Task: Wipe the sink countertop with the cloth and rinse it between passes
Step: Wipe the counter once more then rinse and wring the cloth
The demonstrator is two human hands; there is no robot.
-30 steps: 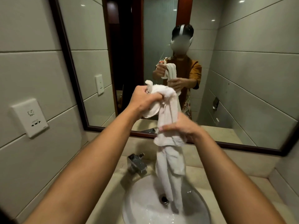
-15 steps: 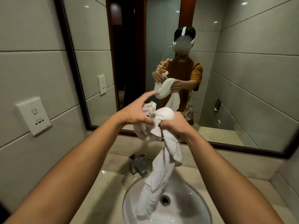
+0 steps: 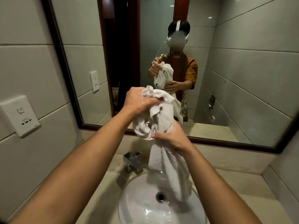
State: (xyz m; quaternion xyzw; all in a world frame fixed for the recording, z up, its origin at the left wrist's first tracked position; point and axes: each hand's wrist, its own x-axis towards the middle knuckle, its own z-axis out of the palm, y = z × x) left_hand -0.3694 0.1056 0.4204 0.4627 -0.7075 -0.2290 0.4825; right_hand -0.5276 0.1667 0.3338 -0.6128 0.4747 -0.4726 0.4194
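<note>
A white cloth (image 3: 161, 115) hangs bunched in the air above the round white sink (image 3: 137, 207). My left hand (image 3: 139, 101) grips its top end, fingers curled into the folds. Lower down, my right hand (image 3: 171, 138) is wrapped around the cloth's middle. Below that hand the loose tail of the cloth dangles over the basin's right side. The beige stone countertop (image 3: 234, 191) surrounds the sink. A chrome tap (image 3: 133, 160) stands behind the basin; no water stream shows.
A dark-framed mirror (image 3: 226, 78) fills the wall ahead and reflects a person holding the cloth. A white wall socket (image 3: 20, 116) sits on the tiled wall at left. Tiled walls close in on both sides of the counter.
My left hand has risen and closed on the cloth's top end; before, its fingers were stretched out. My right hand slid down to the middle, and the tail swung from the basin's left to its right.
</note>
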